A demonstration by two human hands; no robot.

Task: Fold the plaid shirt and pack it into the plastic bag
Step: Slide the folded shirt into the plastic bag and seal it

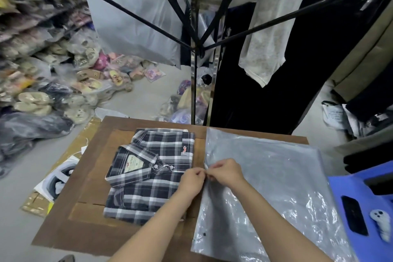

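Observation:
The plaid shirt (148, 174), black, grey and white, lies folded on the brown wooden table (91, 193), collar to the left with its label showing. To its right lies the flat grey plastic bag (276, 187), its open edge facing the shirt. My left hand (192, 181) and my right hand (225, 171) meet at that left edge of the bag. Both pinch the edge with thumb and fingertips, close together. My left forearm crosses the shirt's lower right corner.
A blue plastic stool (365, 208) with a black phone (354, 215) and a small grey object stands at the right. Black hangers and hanging clothes (265, 38) rise behind the table. Bagged goods pile up on the floor at the left (42, 83).

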